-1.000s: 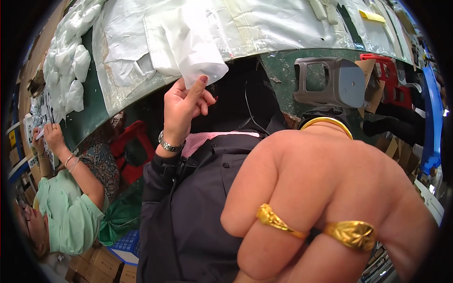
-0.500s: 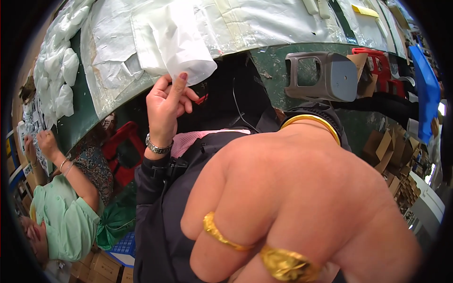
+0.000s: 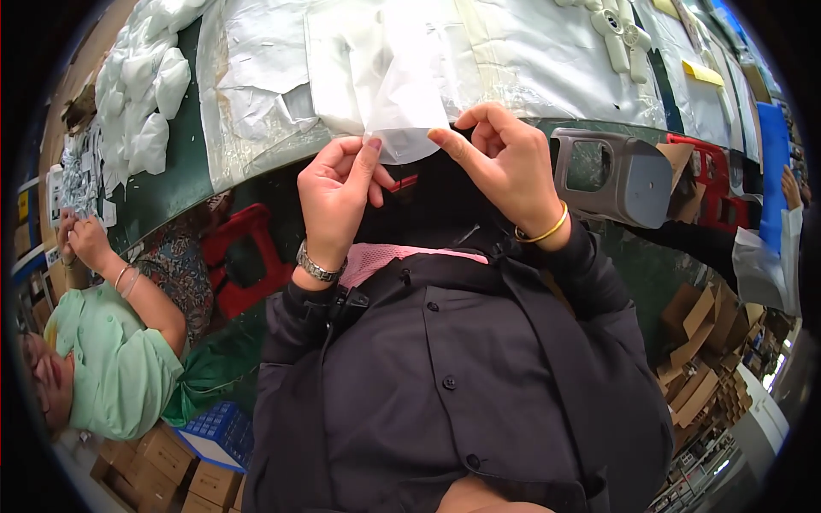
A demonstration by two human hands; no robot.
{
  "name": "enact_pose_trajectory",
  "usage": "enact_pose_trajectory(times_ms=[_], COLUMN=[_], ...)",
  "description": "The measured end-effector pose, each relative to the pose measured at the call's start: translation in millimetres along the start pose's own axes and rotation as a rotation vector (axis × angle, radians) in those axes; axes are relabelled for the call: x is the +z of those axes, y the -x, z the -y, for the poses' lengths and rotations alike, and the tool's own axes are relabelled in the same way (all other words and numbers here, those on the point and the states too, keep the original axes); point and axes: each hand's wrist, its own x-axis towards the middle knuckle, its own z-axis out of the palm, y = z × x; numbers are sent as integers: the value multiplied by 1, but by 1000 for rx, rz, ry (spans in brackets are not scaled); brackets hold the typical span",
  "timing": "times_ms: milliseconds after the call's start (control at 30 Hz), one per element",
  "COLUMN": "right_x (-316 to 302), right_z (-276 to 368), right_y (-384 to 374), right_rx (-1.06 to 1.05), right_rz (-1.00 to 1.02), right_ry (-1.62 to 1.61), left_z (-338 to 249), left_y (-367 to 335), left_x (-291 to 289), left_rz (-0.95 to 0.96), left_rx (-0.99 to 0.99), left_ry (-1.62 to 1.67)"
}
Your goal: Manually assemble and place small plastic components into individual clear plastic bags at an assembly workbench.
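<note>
Could crease or slip if tugged unevenly, as a thin translucent white bag (image 3: 409, 96). Looks milky and wrinkled, with a curved near edge. Pinched at one corner by the left hand (image 3: 336, 192); met at the other by the thumb of the right hand (image 3: 517, 171) (impossible to tell whether gripped or merely touched). Held at the near edge of the green table (image 3: 162, 197).

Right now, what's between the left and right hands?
The near end of the translucent white bag spans the stretch from the left hand to the right hand; the head view shows it.
</note>
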Motion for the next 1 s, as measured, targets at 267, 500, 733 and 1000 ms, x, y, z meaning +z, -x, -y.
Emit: enact_pose_trajectory(times_ms=[267,500,733,1000], right_x=[18,8,3,39], right_z=[-32,-34,-8,18], right_y=[2,17,22,-10], right_rx=[251,373,-117,-610], right_rz=[122,219,-13,3], right_ry=[-509,-732,-191,-40], left_z=[-2,-16,-13,-10], left_y=[4,9,-5,-1], left_x=[-11,-19,-24,-18], left_rz=[-16,64,85,66], left_rx=[-40,-243,-313,-221], left_ry=[-12,84,223,155])
